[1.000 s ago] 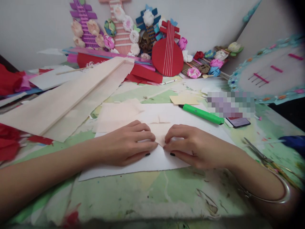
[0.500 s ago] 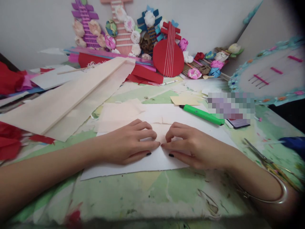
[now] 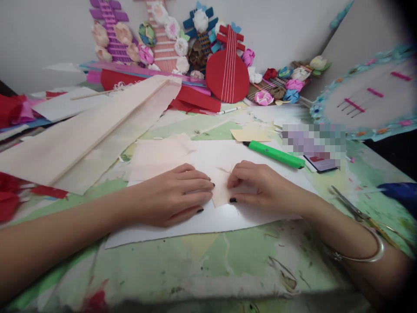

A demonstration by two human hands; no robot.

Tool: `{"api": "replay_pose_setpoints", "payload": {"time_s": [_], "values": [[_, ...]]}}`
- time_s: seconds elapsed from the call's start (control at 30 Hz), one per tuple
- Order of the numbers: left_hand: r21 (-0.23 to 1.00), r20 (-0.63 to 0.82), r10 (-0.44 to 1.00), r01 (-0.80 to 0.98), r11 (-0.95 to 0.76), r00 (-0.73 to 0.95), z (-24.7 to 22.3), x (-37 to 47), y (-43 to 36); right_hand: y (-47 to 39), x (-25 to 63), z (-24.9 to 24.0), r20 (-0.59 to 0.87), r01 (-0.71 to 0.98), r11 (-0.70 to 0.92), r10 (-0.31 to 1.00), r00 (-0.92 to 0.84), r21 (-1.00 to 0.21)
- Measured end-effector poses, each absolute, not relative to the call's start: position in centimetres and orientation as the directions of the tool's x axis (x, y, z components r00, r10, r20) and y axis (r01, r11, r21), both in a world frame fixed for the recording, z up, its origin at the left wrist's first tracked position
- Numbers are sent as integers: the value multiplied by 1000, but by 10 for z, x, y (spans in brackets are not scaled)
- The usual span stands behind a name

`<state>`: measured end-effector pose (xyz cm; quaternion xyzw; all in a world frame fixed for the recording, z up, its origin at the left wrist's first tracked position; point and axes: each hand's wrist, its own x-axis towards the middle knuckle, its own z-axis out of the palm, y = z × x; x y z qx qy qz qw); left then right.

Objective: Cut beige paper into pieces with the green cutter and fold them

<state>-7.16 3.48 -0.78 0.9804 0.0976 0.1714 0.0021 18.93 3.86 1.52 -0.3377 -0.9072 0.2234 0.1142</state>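
A small cream paper piece (image 3: 221, 187) lies on a white sheet (image 3: 208, 217) in the middle of the table. My left hand (image 3: 172, 195) lies flat on the sheet with its fingertips on the piece's left edge. My right hand (image 3: 260, 187) pinches the piece's right side, fingers curled over it. The two hands almost meet over the paper, and most of the piece is hidden under the fingers. A metal bangle (image 3: 361, 254) circles my right wrist.
A green marker (image 3: 275, 154) and a phone (image 3: 321, 163) lie behind my right hand, scissors (image 3: 356, 213) at the right. Long cream paper strips (image 3: 84, 134) stretch across the left. Red paper scraps (image 3: 13, 195) sit far left. Paper instruments with flowers (image 3: 228, 65) line the back wall.
My right hand has drawn back a little and shifted up, uncovering the lower corner of the cream piece. My left hand stays pressed in place. The view has tilted slightly.
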Motion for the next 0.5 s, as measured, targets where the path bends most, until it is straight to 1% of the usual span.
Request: {"api": "replay_pose_setpoints", "payload": {"time_s": [0.2,0.5], "values": [[56,343,188,180,-982,920,-10,-66,27,34,178,12,63,571,632,697,-714,-524],[76,325,185,170,-983,927,-10,-66,28,32,174,8,126,521,661,675,-727,-541]]}}
